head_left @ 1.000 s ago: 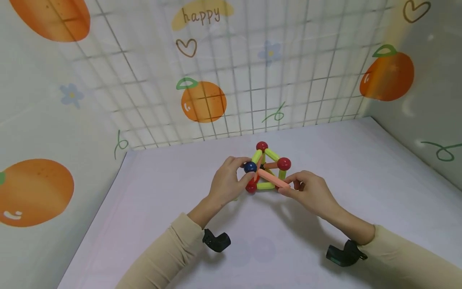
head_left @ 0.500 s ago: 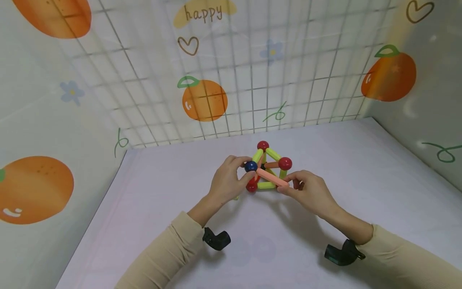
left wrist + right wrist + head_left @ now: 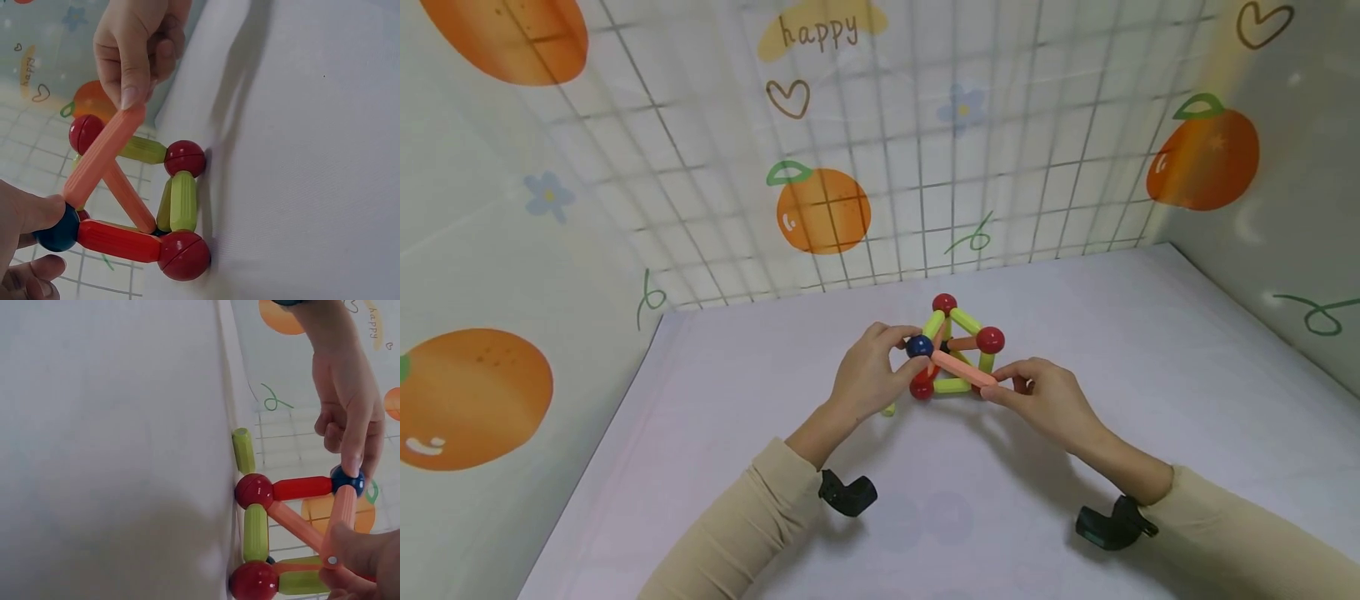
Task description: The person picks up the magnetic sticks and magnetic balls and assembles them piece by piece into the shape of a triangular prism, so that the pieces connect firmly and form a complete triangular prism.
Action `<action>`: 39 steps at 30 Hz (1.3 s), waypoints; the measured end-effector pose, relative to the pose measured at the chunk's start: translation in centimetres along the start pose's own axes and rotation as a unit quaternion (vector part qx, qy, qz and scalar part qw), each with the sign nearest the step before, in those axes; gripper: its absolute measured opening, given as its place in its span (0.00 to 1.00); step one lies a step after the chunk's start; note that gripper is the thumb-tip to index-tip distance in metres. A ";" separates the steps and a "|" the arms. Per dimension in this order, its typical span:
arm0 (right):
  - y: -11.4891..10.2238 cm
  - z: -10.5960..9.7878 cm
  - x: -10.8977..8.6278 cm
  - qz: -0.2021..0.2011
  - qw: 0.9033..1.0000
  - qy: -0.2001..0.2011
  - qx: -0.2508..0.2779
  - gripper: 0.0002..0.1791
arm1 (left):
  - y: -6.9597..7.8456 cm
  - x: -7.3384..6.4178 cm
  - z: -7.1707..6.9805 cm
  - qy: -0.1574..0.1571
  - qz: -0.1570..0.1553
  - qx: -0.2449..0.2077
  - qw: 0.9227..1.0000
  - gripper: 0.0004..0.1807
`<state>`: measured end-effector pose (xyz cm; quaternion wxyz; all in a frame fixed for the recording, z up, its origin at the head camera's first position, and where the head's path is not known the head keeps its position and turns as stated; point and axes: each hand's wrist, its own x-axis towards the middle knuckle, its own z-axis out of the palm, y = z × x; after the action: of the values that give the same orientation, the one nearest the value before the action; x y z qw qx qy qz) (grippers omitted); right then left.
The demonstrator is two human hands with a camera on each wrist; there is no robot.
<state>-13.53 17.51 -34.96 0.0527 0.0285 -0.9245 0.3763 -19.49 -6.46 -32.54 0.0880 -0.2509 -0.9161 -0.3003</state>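
Observation:
My left hand [image 3: 874, 372] pinches a dark blue ball [image 3: 919, 347] between thumb and fingers. The ball sits at a raised corner of a frame of magnetic rods and balls. Between the right hand's [image 3: 1043, 400] thumb and fingers is the near end of a salmon magnetic rod [image 3: 962, 368]; its far end meets the blue ball. A red rod [image 3: 119, 240] runs from the blue ball down to a red ball [image 3: 184, 255] on the table. Several yellow-green rods, such as this rod [image 3: 183, 201], join other red balls. One lower ball is mostly hidden behind the right fingertips in the head view.
A loose yellow-green rod [image 3: 244, 450] lies on the table beside the frame, near the left hand. The pale tabletop [image 3: 737, 517] ends at a printed curtain [image 3: 715, 167] with a grid behind it. Each wrist carries a black camera, including the left wrist camera [image 3: 848, 493].
Both hands keep their holds and have hardly moved. The right hand's end of the salmon rod has shifted very slightly left. More of the loose yellow-green rod shows below the left hand.

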 end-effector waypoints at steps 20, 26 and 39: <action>0.9 1.0 1.6 0.036 0.999 -0.015 0.006 0.18 | -0.1 0.1 -0.2 -0.010 -0.004 0.006 1.000 0.21; 1.0 1.1 2.0 0.043 0.999 -0.022 0.001 0.25 | -0.1 0.2 -0.4 -0.006 -0.001 0.007 1.000 0.21; 1.0 1.7 2.5 0.068 0.997 -0.040 0.015 0.30 | -0.1 0.2 -0.4 -0.008 -0.004 0.003 1.000 0.21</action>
<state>-16.25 17.02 -36.58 -0.0106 -0.0189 -0.9201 0.3911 -19.73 -6.65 -32.21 0.0798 -0.2494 -0.9186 -0.2959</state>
